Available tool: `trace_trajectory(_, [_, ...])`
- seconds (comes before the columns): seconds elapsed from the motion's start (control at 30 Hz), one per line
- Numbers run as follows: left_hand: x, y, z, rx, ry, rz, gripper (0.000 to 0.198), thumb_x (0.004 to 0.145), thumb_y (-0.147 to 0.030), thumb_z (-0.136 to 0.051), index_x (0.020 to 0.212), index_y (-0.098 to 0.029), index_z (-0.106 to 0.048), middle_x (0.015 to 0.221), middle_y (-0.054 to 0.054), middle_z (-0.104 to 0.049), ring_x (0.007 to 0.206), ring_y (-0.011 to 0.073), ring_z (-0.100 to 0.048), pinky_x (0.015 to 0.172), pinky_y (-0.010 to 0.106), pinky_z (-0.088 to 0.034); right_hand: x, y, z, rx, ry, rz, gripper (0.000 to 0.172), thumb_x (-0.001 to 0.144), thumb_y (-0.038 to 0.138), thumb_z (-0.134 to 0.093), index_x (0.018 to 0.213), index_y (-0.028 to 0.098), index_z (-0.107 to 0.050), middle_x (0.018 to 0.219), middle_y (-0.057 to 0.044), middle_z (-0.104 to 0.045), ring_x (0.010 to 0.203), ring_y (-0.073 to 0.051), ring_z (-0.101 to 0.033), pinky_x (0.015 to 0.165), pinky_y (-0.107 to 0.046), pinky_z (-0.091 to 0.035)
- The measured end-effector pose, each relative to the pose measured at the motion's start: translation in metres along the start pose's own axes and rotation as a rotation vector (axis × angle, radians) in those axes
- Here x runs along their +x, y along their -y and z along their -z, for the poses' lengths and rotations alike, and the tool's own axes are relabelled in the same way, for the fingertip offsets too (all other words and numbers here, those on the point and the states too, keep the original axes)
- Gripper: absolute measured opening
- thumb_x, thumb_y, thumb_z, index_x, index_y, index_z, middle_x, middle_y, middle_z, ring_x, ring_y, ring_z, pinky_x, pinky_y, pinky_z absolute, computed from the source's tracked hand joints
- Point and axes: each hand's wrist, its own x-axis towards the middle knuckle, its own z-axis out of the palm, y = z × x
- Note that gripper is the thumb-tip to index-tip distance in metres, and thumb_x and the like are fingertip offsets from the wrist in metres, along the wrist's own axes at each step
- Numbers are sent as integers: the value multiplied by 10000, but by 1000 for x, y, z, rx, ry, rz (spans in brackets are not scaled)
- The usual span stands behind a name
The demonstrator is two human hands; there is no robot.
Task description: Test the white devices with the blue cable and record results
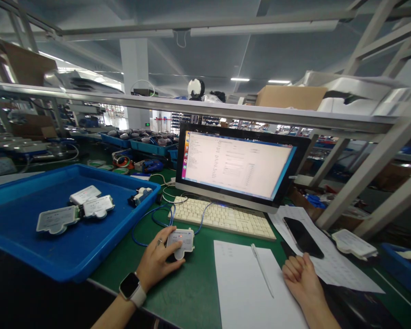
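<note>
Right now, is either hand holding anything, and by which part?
The left hand holds a white device at its left side, index finger on the labelled face, thumb at the lower edge. The curled right hand shows nothing in it.

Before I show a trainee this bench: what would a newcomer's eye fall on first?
Probably the bright monitor, standing behind the keyboard. Then the big blue tray at left, with white modules in it. In front of the keyboard, the left hand touches another white module with a small red light.
</note>
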Motion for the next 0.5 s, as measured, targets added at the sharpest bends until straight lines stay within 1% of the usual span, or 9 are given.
trace_trajectory(0.1, [0, -1, 0, -2, -4, 1, 307, 709, -311, -667, 984, -189, -601, 1230, 146, -456, 1123, 281, -468, 885, 414, -480, 1, 0, 2, -31, 17, 14, 464, 862, 418, -484, 522, 202, -252, 347, 95, -283, 270, -49, -213, 283, -244, -85])
trace_trajectory(0.23, [1, -1, 0, -5, -3, 7, 307, 705, -304, -672, 982, -193, -598, 1232, 142, -453, 1125, 278, -466, 885, 413, -481, 2, 0, 2, -23, -1, 14, 466, 867, 408, -476, 518, 202, -248, 341, 94, -275, 266, -51, -193, 285, -252, -71])
trace_trajectory(0.5, [-1, 0, -1, -14, 7, 17, 317, 709, -305, -671, 997, -200, -592, 1248, 136, -438, 1145, 276, -448, 901, 416, -471, 0, 0, -1, -28, -2, 3, 476, 858, 420, -490, 516, 201, -242, 342, 95, -270, 271, -50, -199, 283, -247, -81])
